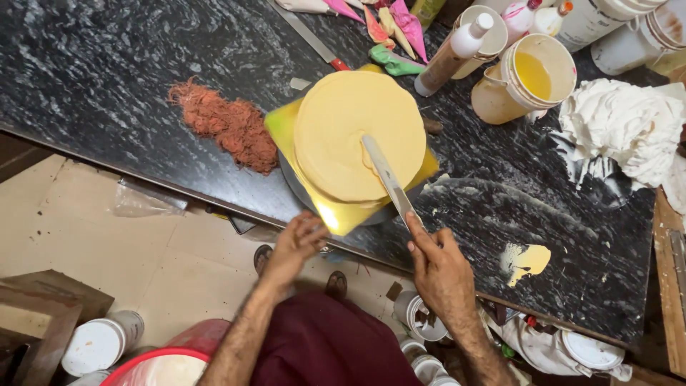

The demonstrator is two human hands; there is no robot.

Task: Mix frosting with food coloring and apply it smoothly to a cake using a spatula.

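A round cake (357, 132) coated in pale yellow cream sits on a square gold board (343, 214) atop a turntable on the black marble counter (107, 64). My right hand (439, 268) grips a long metal spatula (389, 179) whose blade lies flat on the cake's top, reaching to its middle. My left hand (293, 246) touches the near corner of the gold board at the counter's edge, fingers curled around the rim.
A heap of reddish-brown crumbs (229, 121) lies left of the cake. Behind it are coloured piping bags (393, 28), a squeeze bottle (454, 53) and a tub of yellow cream (532, 75). A white cloth (622, 125) lies right. Tubs (100, 343) stand on the floor.
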